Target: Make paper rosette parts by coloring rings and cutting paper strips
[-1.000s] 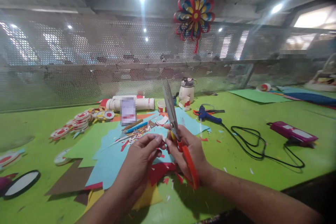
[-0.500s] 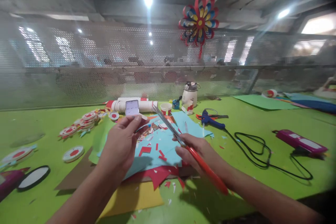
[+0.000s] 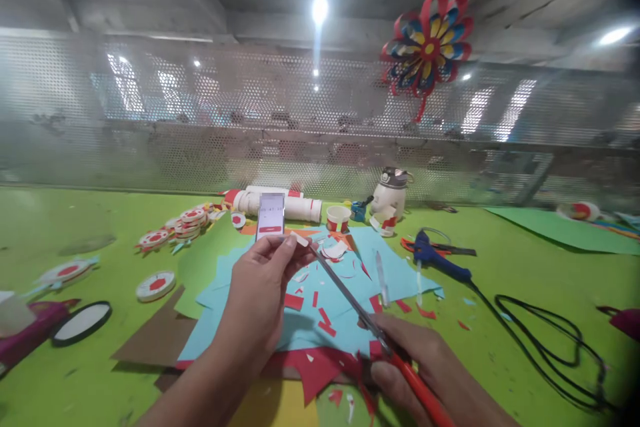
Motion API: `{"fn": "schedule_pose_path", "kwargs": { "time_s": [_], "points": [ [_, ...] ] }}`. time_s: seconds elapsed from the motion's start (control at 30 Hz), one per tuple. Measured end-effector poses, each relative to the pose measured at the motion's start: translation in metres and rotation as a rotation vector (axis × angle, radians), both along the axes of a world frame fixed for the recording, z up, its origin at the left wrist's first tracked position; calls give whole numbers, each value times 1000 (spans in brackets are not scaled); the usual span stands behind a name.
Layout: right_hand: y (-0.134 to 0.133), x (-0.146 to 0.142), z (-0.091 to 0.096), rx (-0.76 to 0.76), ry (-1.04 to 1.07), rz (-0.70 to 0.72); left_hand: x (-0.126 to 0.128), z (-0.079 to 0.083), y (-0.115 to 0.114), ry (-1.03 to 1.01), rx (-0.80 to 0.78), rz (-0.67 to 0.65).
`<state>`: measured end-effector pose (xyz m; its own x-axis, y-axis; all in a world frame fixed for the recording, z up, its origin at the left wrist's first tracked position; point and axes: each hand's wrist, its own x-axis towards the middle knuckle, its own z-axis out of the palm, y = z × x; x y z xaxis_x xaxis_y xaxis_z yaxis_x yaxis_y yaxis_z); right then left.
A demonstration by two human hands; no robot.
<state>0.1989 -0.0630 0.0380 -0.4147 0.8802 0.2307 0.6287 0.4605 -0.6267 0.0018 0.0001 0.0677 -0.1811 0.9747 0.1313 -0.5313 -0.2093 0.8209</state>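
Note:
My left hand (image 3: 263, 280) pinches a small strip of white paper (image 3: 299, 239) between thumb and fingertips, above the light blue paper sheets (image 3: 225, 293). My right hand (image 3: 415, 353) is closed around the red handles of a pair of scissors (image 3: 345, 290). The blades point up and to the left, with their tips close beside the white strip; whether they touch it I cannot tell. Red paper scraps (image 3: 325, 323) and white bits lie on the blue sheets below. Just behind my left hand a phone (image 3: 271, 215) stands upright.
At right lies a blue glue gun (image 3: 440, 259) with a looped black cord (image 3: 550, 327). White paper rolls (image 3: 295, 207), a paper cup (image 3: 338, 218) and a white bottle (image 3: 390, 193) stand at the back. Several red-and-white paper discs (image 3: 156, 285) and a round mirror-like object (image 3: 81, 323) are at left.
The view has turned a little left, shifting the scene rightward. The scissor tips have come down to the white strip in my left hand, and my right hand sits lower.

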Motion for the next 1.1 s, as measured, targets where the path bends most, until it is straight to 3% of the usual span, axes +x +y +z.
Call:
{"fn": "schedule_pose_path", "kwargs": {
  "time_s": [0.57,1.1],
  "points": [
    [-5,1,-9,-73,81,42,8,-3,-8,-39,-30,16],
    [-4,0,-12,-27,121,77,8,-4,-8,-44,-12,-11]
  ]
}}
